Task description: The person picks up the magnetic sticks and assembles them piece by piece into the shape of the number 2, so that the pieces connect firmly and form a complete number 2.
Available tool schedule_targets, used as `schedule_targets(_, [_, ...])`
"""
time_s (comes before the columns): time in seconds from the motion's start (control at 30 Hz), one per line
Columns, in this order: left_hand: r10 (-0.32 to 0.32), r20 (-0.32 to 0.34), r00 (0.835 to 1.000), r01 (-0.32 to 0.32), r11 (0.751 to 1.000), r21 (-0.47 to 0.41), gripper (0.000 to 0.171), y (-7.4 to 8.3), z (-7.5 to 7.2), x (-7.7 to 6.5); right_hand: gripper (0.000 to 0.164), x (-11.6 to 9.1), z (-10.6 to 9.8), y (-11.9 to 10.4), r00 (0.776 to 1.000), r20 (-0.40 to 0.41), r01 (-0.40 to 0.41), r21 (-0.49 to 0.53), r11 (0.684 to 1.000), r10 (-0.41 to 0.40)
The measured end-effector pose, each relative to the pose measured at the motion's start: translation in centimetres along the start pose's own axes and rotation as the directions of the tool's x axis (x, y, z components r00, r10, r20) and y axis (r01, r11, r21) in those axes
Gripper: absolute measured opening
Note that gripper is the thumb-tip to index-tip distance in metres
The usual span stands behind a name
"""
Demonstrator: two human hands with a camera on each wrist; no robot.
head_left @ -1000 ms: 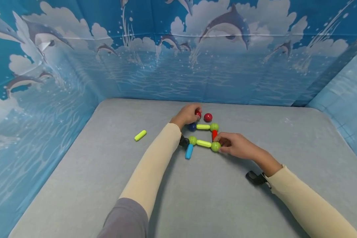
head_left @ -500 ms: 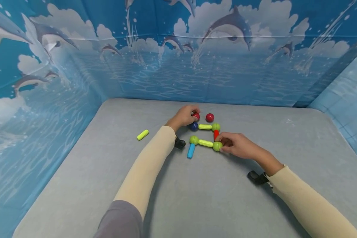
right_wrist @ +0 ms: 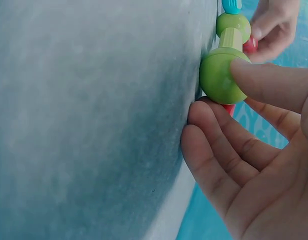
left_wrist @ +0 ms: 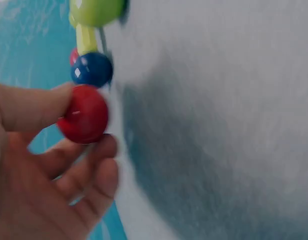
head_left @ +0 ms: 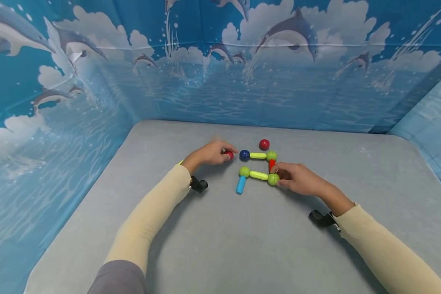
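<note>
Red ball (head_left: 229, 155), pinched by the left hand (head_left: 210, 153): in the head view, we find it just left of a dark blue ball (head_left: 244, 155) on the grey tabletop (head_left: 220, 245); the right hand (head_left: 297, 179) pinches a green ball (head_left: 273, 179) joined to a yellow stick (head_left: 259, 175). In the left wrist view, we see the thumb against it, the dark blue ball just beyond. In the right wrist view, the other thumb lies on the green ball.

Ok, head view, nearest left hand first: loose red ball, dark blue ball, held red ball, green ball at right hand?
1. Held red ball, in left hand
2. Dark blue ball, to its right
3. Loose red ball, right, farther back
4. Green ball, at right hand
</note>
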State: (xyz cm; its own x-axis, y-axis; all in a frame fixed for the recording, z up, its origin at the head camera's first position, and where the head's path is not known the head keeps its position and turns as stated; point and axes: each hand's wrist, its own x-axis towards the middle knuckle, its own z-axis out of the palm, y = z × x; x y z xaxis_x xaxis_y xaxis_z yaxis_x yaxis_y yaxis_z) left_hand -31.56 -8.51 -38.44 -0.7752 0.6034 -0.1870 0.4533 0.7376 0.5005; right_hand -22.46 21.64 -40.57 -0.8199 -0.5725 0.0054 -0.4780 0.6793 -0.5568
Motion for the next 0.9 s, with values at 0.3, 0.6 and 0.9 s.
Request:
schedule_targets(0.3, [0.018,0.278,0.960,-0.034,0.998,0.054,0.050,1.3,0.7,-1.3,0.025,0.2,0.2,0.0,1.000,-0.002,-0.014,0.006,1.000,0.014])
schedule_targets(0.6, [0.094,0.141,0.986,-0.089,0.995,-0.040,0.038,0.4,1.5,-3.0,0.028,0.0,0.3,0.0,1.000,-0.005,-0.018,0.000,1.000,0.018])
schedule_targets(0.9, [0.065,-0.082,0.994,-0.083,0.969,-0.231,0.032,0.3,4.4,-7.4,0.027,0.0,0.4,0.0,1.000,-0.005,-0.023,0.006,1.000,0.023])
